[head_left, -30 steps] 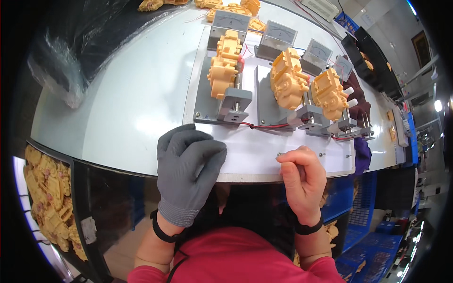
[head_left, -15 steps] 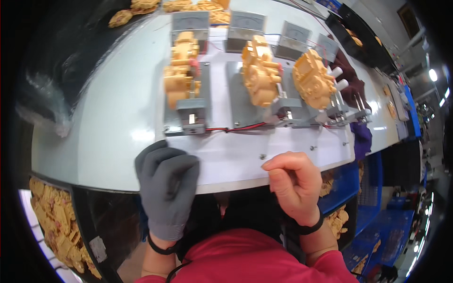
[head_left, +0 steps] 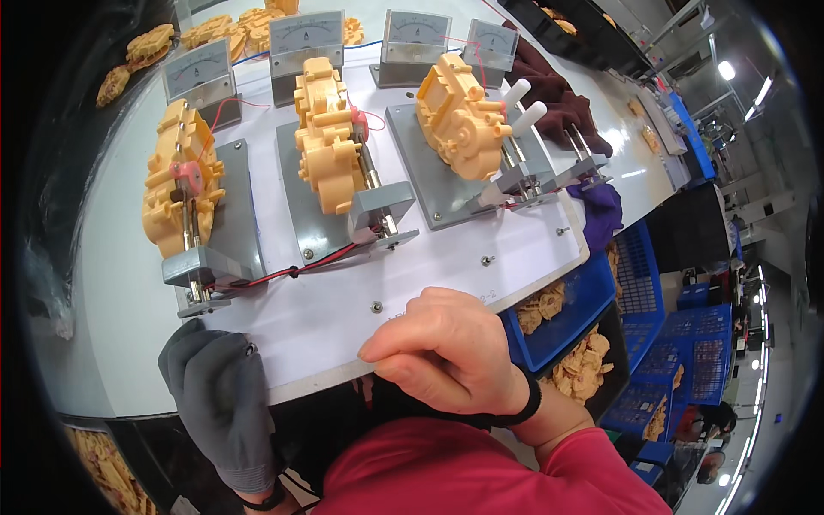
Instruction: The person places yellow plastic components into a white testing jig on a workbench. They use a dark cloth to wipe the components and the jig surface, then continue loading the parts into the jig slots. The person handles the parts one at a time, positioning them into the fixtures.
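With the middle of the view as the dial's hub, a white table (head_left: 112, 335) spreads from 8 o'clock round to 2. On it lies a pale board (head_left: 330, 296) with a corner at about 3. Blue crates (head_left: 691, 330) stand beyond the table edge between 3 and 4.

The bare right hand (head_left: 442, 348) is at 6, over the board's near edge, its fingers curled narrow and thumb close to forefinger; whether it holds anything I cannot tell. The grey-gloved left hand (head_left: 221, 390) is at 8, fingers bent inward; its grip, too, I cannot tell.

Three yellow housings stand over grey base plates (head_left: 313, 233): the left housing (head_left: 159, 202) between 9 and 10, the middle housing (head_left: 326, 154) near 11, the right housing (head_left: 463, 120) between 12 and 1. Behind them, four needle meters (head_left: 305, 39) run from 10 to 1.

A red-and-black cable (head_left: 294, 271) joins the left and middle fixtures. Small bolts (head_left: 376, 306) line the board, one just beside the glove.
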A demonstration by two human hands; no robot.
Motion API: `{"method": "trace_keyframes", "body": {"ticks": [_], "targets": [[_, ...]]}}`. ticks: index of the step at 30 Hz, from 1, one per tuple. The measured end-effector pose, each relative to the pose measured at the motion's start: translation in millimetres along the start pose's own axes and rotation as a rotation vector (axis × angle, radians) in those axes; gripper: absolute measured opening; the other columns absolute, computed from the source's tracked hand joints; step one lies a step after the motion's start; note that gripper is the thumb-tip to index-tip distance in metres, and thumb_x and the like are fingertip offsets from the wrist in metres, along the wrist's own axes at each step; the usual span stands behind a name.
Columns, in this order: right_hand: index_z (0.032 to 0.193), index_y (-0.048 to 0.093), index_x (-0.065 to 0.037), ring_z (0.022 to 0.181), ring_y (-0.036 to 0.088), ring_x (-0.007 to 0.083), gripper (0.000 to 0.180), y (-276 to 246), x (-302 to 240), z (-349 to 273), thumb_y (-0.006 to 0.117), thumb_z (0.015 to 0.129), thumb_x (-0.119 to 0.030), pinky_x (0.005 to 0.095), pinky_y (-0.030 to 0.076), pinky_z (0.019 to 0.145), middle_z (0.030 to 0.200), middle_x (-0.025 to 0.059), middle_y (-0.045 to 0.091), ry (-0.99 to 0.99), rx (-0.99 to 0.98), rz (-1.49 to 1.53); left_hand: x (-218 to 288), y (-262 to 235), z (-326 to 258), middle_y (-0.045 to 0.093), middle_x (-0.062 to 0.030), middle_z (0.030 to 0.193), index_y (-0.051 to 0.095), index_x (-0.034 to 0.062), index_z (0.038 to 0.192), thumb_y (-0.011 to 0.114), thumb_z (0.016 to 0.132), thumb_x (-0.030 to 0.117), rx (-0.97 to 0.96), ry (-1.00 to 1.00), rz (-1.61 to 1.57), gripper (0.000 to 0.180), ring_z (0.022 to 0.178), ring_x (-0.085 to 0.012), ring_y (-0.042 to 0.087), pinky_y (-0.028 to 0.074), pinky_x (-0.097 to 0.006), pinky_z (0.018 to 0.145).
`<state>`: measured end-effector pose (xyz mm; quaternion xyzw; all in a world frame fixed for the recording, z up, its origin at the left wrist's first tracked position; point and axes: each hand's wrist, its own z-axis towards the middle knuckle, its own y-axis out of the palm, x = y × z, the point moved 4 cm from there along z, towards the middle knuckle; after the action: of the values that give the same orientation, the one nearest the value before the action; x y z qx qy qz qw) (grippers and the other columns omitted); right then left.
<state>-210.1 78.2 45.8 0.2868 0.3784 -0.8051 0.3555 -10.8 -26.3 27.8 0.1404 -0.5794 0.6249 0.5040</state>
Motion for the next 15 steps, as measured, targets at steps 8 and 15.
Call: {"method": "trace_keyframes", "body": {"ticks": [8,15], "targets": [[0.098,0.068,-0.008,0.054,0.052,0.019,0.009,-1.6,-0.4,0.8,0.071,0.091,-0.014,0.0318,0.039,0.055,0.068,0.0016,0.062,0.005,0.005,-0.003,0.0,4.2,6.0,0.057,-0.0114,0.102,0.065,0.0005,0.095,0.069,0.082,0.0,0.02,-0.002,-0.005,0.013,0.108,-0.0303,0.053,0.04,-0.04,0.097],[0.097,0.069,-0.007,0.058,0.053,0.0185,0.008,-1.5,-4.0,3.3,0.071,0.089,-0.009,0.0304,0.041,0.057,0.075,0.0025,0.065,0.03,-0.003,0.015,4.8,5.4,6.7,0.057,-0.0114,0.1,0.065,0.0008,0.096,0.07,0.081,-0.002,0.06,0.023,0.002,0.016,0.105,-0.0296,0.054,0.042,-0.039,0.095]]}}
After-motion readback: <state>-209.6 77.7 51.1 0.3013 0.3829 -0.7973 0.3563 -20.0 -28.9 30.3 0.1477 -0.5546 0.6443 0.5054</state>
